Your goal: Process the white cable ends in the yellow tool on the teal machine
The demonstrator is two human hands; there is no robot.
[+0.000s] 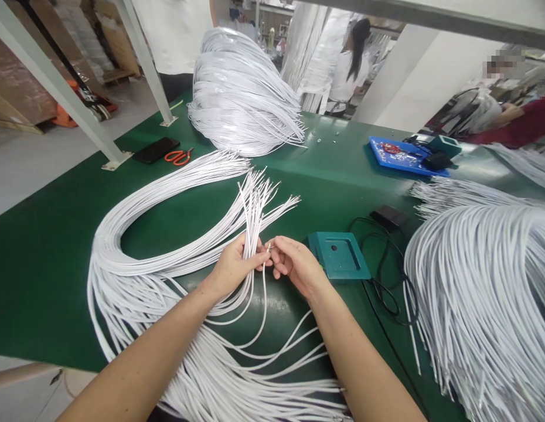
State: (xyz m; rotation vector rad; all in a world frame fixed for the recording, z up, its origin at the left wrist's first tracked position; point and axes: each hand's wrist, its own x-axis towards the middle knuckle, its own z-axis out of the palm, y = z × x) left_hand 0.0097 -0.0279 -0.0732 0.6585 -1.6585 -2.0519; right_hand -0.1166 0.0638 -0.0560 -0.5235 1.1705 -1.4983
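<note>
Over the middle of the green tabletop (39,258), gripping a bunch of white cables (254,217) in the curled left hand (232,261) and, with the fingertips of the right hand (297,264), seemingly pinching the tip of a single cable (264,293) beside the left thumb; too small to make out any fitting there. Could easily lose that tip from between the fingertips, given so thin an end and the drag of the length curving down below. Might also shed strands from the bunch by slackening the left palm, or mix them with the loose cables (237,375) spread along the near side, overlapping and apt to snag. Hemmed in on the left by a looped sheaf (106,246), with ends fanned out close to the bunch; blocked by it from a straight reach to the orange-handled scissors (178,157) and a dark phone-like slab (157,150). Bounded on the right by a teal box (340,258) just beside the right hand, then by tangled black cords, a black block (388,218) and a large heap of cables (479,281). Backed farther off by a shiny white coil (246,94) and a blue tray (387,164) of small parts.
</note>
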